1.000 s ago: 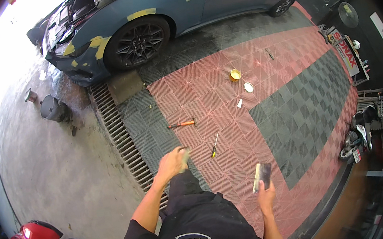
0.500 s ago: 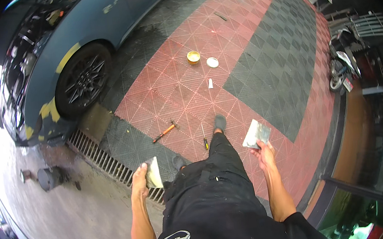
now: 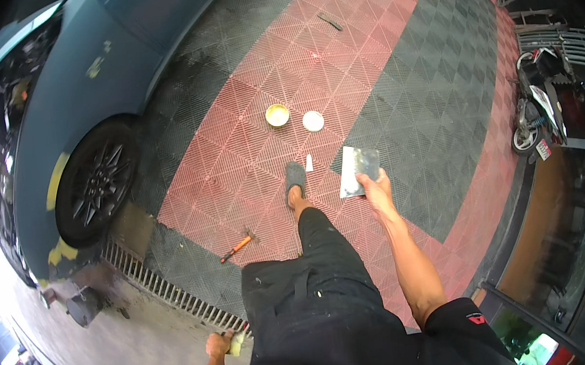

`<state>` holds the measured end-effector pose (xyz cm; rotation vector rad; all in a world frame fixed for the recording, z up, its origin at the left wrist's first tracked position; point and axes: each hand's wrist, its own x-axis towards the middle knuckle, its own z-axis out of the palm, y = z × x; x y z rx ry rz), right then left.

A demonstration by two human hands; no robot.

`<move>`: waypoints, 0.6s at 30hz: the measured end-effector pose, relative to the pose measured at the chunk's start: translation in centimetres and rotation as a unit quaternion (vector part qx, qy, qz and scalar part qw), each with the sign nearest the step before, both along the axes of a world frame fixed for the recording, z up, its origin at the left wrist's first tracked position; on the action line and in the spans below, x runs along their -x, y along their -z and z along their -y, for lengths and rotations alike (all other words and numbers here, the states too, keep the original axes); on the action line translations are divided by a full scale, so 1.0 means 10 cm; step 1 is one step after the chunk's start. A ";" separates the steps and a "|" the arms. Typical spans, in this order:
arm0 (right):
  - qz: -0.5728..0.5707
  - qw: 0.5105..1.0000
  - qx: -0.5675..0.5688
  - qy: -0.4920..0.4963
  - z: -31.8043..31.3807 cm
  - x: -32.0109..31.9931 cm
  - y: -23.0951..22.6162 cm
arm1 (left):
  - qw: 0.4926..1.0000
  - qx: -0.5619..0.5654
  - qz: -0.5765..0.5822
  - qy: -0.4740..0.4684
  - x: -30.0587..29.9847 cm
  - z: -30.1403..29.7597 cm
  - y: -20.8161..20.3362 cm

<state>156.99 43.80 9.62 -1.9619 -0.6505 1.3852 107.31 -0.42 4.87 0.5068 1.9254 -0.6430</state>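
One grey-white plate (image 3: 351,170) in the right hand (image 3: 378,191), right of centre in the frame: gripped it at its lower right, perhaps to leave its face free. At lower left, held one yellowish piece (image 3: 237,344), partly hidden, closed in the left hand (image 3: 217,344). Just above centre, saw one open tub (image 3: 278,116), one round lid (image 3: 313,121) and one white tube (image 3: 309,163), probably grouped for reach. Counted one hammer (image 3: 236,249) lower left of centre, one car (image 3: 90,43) upper left.
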 end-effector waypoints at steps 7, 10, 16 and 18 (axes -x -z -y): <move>0.181 0.961 -0.010 -0.211 -1.41 0.14 1.24 | 0.858 -0.454 0.032 -0.237 -0.40 -2.69 0.40; 0.238 0.940 0.060 -0.235 -1.80 0.36 1.96 | 0.875 -0.435 0.034 -0.208 -0.83 -3.89 0.71; 0.219 0.945 -0.018 -0.244 -2.32 0.78 3.47 | 0.774 -0.486 0.061 -0.402 -1.90 -5.08 2.40; 0.193 0.951 0.006 -0.240 -2.55 1.01 3.80 | 0.750 -0.490 0.070 -0.438 -2.09 -5.22 2.92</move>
